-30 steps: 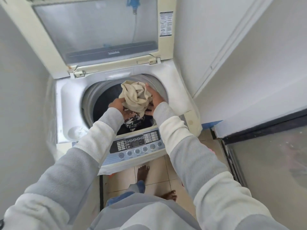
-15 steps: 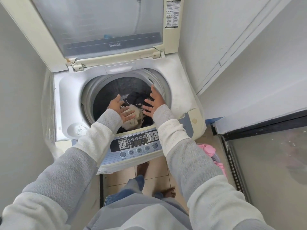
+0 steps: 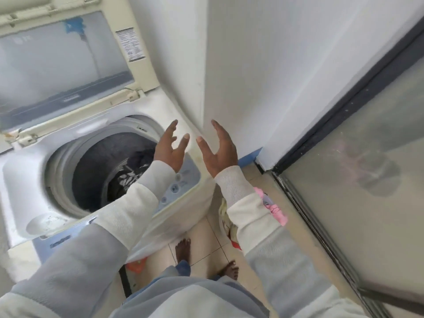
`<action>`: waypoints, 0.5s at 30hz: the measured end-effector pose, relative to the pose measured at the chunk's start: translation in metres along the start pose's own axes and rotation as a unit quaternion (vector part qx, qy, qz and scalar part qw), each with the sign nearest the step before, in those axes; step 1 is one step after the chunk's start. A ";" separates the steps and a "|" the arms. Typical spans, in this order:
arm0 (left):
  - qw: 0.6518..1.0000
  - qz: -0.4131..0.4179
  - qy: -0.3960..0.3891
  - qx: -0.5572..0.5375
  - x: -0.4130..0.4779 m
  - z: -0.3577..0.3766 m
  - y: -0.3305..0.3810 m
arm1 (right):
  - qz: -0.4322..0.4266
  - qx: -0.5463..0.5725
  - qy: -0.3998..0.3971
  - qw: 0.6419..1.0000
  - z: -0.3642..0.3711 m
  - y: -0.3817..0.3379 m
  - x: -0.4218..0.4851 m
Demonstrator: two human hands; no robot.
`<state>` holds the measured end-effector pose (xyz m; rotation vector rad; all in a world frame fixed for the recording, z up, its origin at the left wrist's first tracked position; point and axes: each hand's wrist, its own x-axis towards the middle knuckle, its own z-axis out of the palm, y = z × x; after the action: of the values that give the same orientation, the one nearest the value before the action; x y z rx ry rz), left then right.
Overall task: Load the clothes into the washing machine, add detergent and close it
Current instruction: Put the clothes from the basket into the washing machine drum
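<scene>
The top-loading washing machine (image 3: 27, 171) stands at the left with its lid (image 3: 64, 65) raised against the wall. Dark and patterned clothes (image 3: 132, 173) lie inside the drum. My left hand (image 3: 171, 148) hovers over the machine's right front corner, fingers spread and empty. My right hand (image 3: 219, 148) is raised beside it, just right of the machine, also spread and empty. More clothes (image 3: 274, 208), pink and pale, lie on the floor at the right of the machine, partly hidden behind my right sleeve.
A white wall (image 3: 275, 65) rises close on the right of the machine. A dark-framed frosted glass door (image 3: 367, 180) fills the right side. Tiled floor (image 3: 206, 237) with my bare feet lies below. The control panel (image 3: 181, 182) sits at the machine's front.
Both hands let go of the beige garment, which dropped into the drum, then lifted out and moved right. The view has swung to the right.
</scene>
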<state>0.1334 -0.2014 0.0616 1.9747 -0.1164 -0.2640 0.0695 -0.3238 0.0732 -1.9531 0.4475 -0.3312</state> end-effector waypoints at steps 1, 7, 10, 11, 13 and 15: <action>0.996 0.058 -0.016 0.073 -0.005 0.016 0.003 | -0.025 -0.041 0.030 0.998 -0.015 0.016 -0.005; 0.887 0.259 -0.153 0.349 -0.026 0.118 -0.002 | 0.052 -0.208 0.103 0.971 -0.087 0.105 -0.044; 0.814 0.299 -0.207 0.453 -0.035 0.171 -0.023 | 0.153 -0.302 0.037 0.940 -0.110 0.155 -0.064; 0.790 0.299 -0.224 0.485 -0.038 0.186 -0.034 | 0.179 -0.335 0.014 0.925 -0.115 0.173 -0.071; 0.748 0.310 -0.244 0.534 -0.040 0.210 -0.059 | 0.216 -0.382 -0.015 0.898 -0.121 0.209 -0.083; 0.707 0.313 -0.272 0.574 -0.037 0.236 -0.087 | 0.247 -0.400 -0.035 0.882 -0.123 0.246 -0.092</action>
<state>0.0377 -0.3682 -0.1041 2.8114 -1.6663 -0.3517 -0.1041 -0.4734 -0.1047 -2.5176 1.1416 0.3142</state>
